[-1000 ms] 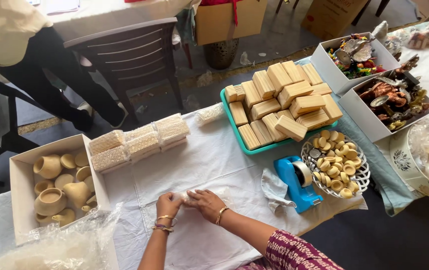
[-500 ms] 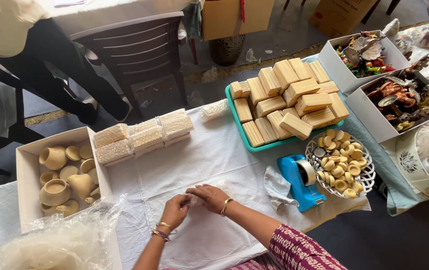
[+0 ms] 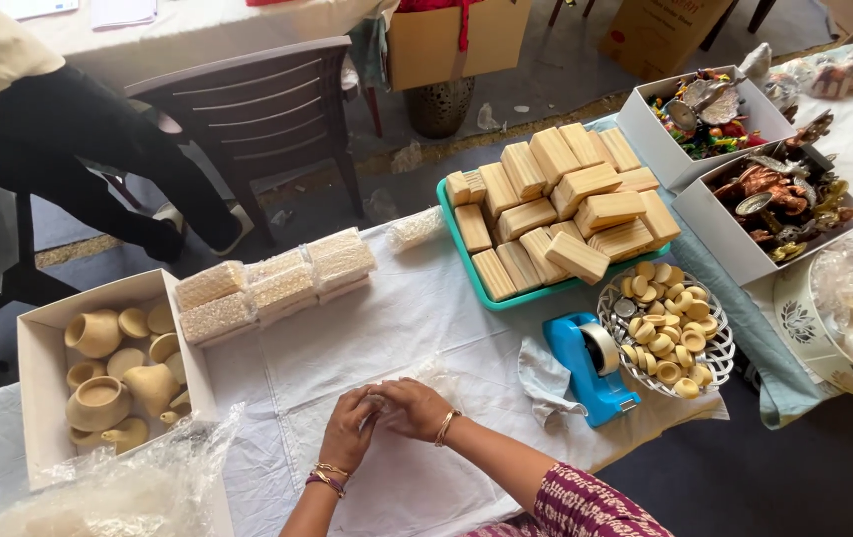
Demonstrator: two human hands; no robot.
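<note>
— Clear plastic wrap (image 3: 417, 383) sits low centre of the frame, pinched between both hands; has it moved?

— Barely. My left hand (image 3: 350, 430) and right hand (image 3: 415, 408) have drawn closer, fingers curled narrow on it. I judge the wrapping continues, beside the blue tape dispenser (image 3: 591, 366).

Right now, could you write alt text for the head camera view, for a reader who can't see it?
A person's left hand and right hand meet over a small clear plastic wrap on a white-covered table. Around them sit a box of clay pots, a teal tray of wooden blocks and a blue tape dispenser.
</note>
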